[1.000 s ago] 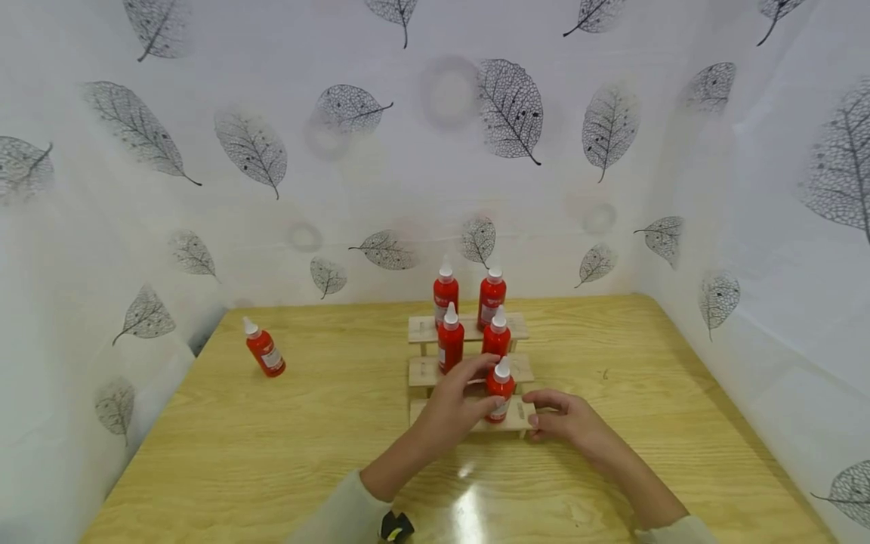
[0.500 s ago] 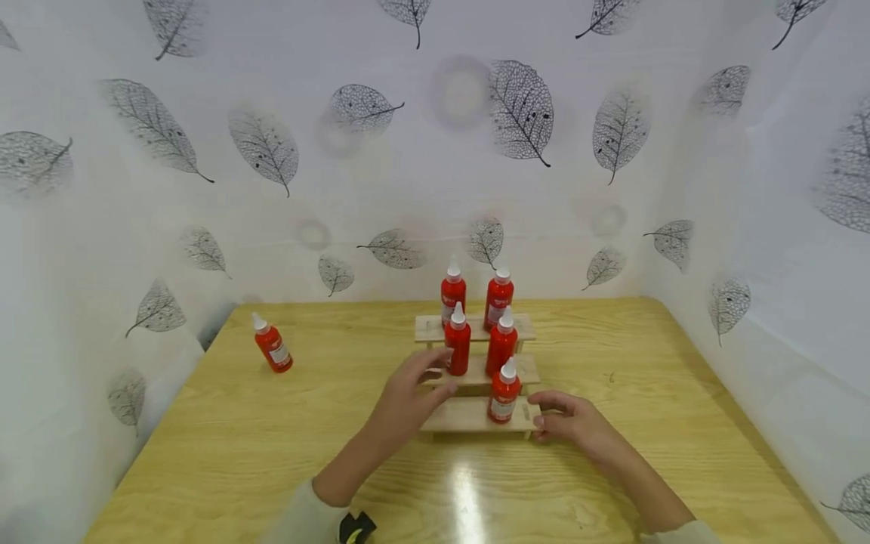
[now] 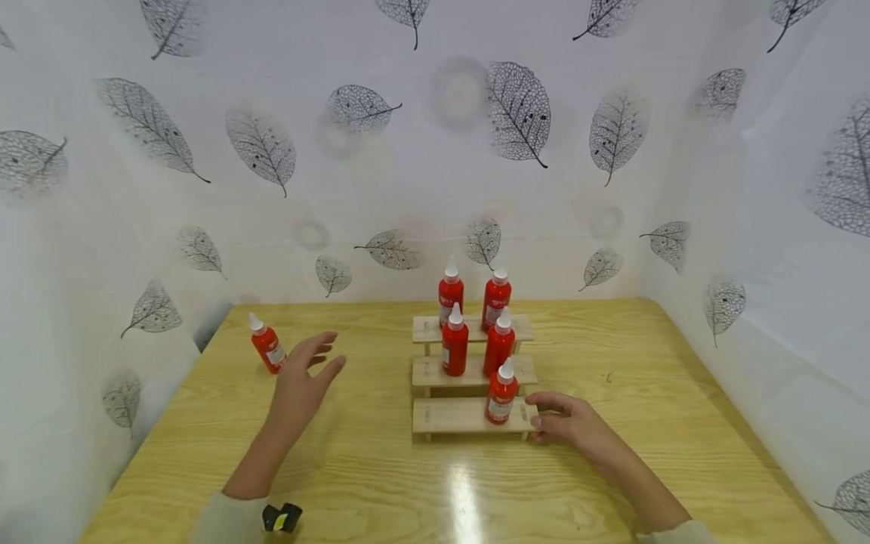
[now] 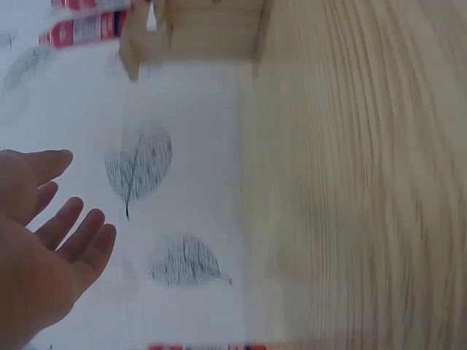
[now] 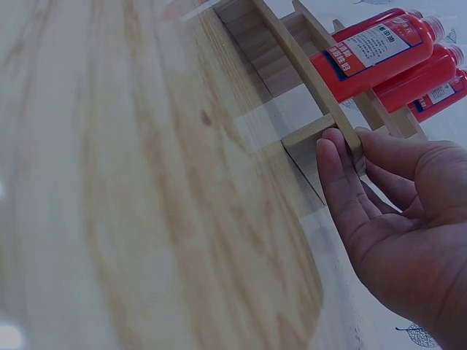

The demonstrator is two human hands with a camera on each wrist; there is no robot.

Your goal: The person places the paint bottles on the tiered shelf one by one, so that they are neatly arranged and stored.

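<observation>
My left hand (image 3: 303, 385) is over the left part of the table, just right of a lone red squeeze bottle (image 3: 269, 347) with a white nozzle cap. Its fingers are spread and nothing lies between them, as the left wrist view also shows. On the right, my right hand (image 5: 408, 211) pinches the end of the lowest board of a three-step wooden stand (image 3: 448, 417) between thumb and fingers. One red bottle (image 3: 501, 400) stands at that board's right end. Two more, a left one (image 3: 455, 351) and a right one (image 3: 498, 349), occupy the middle step.
Behind them, the top step carries two red bottles, one left (image 3: 451, 293) and one right (image 3: 496, 301). Everything stands on a wood-grain table (image 3: 367, 476). A white leaf-print curtain (image 3: 408, 181) encloses the table's back and sides.
My left hand has let go of the bottle on the lowest step and travelled left across the table to beside the lone bottle. The right hand keeps its place on the stand.
</observation>
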